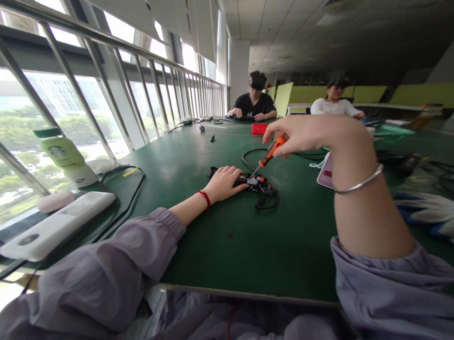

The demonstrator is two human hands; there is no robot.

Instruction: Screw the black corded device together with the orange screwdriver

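My right hand (291,135) grips a screwdriver (272,151) by its orange and black handle. The thin metal shaft slants down to a black corded device (254,182), and its tip meets the opened part. Wires, a grey block and orange-red pieces show inside that device; its exact kind I cannot tell. Over its dark left end lies my left hand (226,183), fingers closed around it and holding it on the green table (267,255). A black cord (270,204) curls off the device's right end.
At left stand a green-capped bottle (66,156), a white power bank (58,225) and a black cable (133,205). To the right lie a phone (327,172), gloves (437,213) and a green basket (393,134). A red box (259,129) sits farther back; two people are seated beyond.
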